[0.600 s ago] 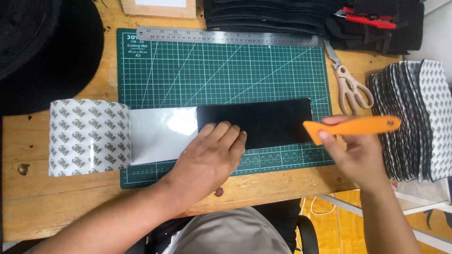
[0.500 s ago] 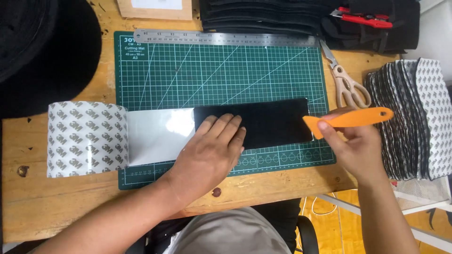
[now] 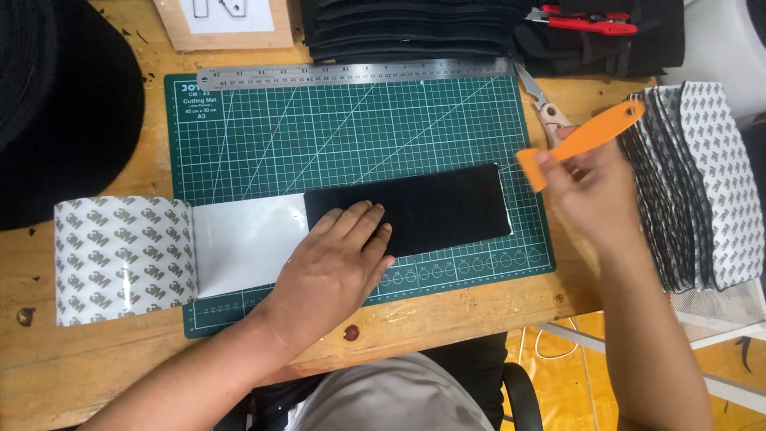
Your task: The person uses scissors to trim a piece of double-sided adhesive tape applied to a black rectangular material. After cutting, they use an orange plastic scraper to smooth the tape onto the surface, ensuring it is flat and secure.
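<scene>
Your left hand [image 3: 339, 259] presses flat, fingers spread, on the black strip [image 3: 415, 209] at frame centre.
Your right hand [image 3: 590, 187] at the right has its grip clamped on the orange scraper [image 3: 581, 142], lifted off the green cutting mat [image 3: 359, 136].

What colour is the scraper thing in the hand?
The scraper in the right hand is bright orange, shown in the head view.

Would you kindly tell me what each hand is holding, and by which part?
The right hand holds the orange scraper around its middle. The left hand grips nothing; it presses flat on the black strip.
</scene>
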